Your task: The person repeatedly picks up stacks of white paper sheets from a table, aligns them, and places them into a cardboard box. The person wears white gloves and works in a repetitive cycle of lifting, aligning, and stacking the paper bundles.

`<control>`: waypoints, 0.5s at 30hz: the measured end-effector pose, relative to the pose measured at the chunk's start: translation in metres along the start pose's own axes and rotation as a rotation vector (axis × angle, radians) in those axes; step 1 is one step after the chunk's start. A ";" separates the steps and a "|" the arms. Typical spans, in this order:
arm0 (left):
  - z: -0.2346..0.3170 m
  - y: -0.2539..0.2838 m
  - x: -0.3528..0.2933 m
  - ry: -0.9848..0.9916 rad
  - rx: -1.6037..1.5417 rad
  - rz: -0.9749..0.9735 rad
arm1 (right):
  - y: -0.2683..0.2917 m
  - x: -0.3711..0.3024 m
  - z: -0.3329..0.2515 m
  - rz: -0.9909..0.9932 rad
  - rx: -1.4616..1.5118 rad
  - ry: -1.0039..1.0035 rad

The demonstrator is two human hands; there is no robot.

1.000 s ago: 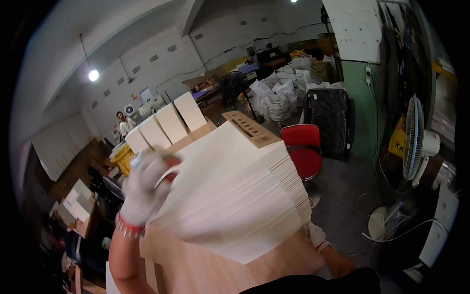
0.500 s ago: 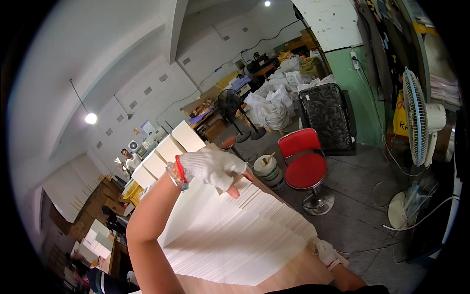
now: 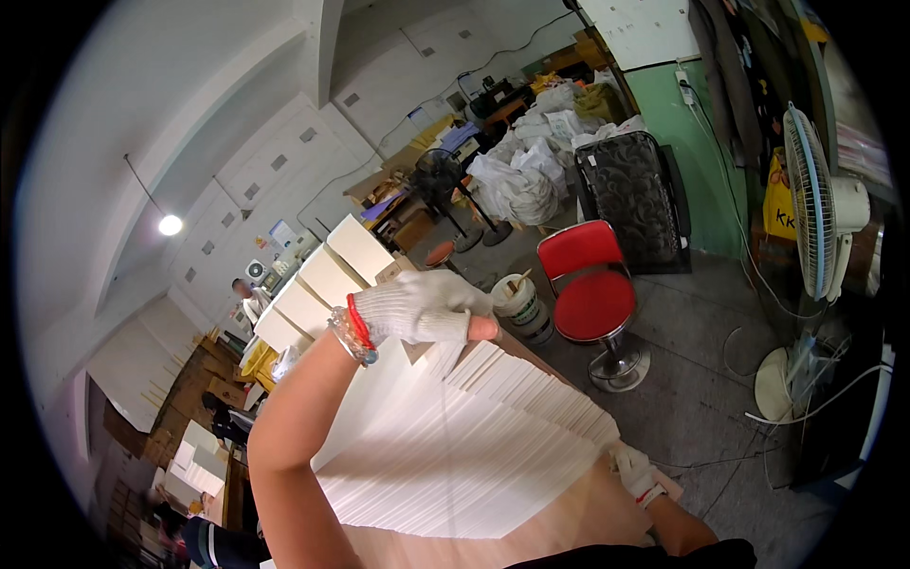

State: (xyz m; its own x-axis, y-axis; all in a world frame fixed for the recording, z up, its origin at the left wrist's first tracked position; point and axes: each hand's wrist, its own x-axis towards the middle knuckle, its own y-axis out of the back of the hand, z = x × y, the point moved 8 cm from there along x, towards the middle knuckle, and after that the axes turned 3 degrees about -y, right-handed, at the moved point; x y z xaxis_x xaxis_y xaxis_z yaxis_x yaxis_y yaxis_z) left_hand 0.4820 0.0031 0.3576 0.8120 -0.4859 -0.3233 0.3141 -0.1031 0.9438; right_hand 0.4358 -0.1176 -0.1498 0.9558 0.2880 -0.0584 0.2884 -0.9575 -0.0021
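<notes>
A long row of white paper sheets (image 3: 445, 455), packed on edge, fans across a pale wooden tabletop (image 3: 588, 526). Over its far end is my left hand (image 3: 422, 308), in a white knitted glove with the thumb tip bare. Its fingers bend down on the far side, closed and mostly hidden; what they hold does not show. Beads and a red band circle that wrist. At the row's near right end, my right hand (image 3: 637, 474), also gloved, curls its fingers against the last sheets.
Tall white paper stacks (image 3: 318, 284) stand beyond my left hand. On the floor at right are a white bucket (image 3: 519, 303), a red swivel chair (image 3: 592, 299), a folded dark bed (image 3: 630, 204) and a standing fan (image 3: 815, 204). Other people (image 3: 248, 299) are at far left.
My left hand has shifted slightly right, its fingers folding out of sight while the thumb now points right. My right hand stays at the near end. The view has tilted slightly.
</notes>
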 end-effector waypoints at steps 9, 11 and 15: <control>-0.002 0.005 -0.001 0.047 -0.010 0.053 | 0.004 0.000 -0.003 0.045 -0.034 -0.014; -0.003 0.007 -0.002 0.051 0.003 0.087 | 0.002 0.000 0.003 0.037 -0.013 -0.019; -0.006 0.008 0.000 0.100 -0.001 0.057 | 0.002 0.003 0.011 0.063 -0.070 0.028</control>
State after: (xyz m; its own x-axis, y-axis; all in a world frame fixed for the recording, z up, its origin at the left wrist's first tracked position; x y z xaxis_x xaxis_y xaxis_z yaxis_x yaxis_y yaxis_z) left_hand 0.4878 0.0073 0.3650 0.8738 -0.4016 -0.2743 0.2665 -0.0764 0.9608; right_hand 0.4389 -0.1185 -0.1608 0.9731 0.2287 -0.0280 0.2301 -0.9706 0.0703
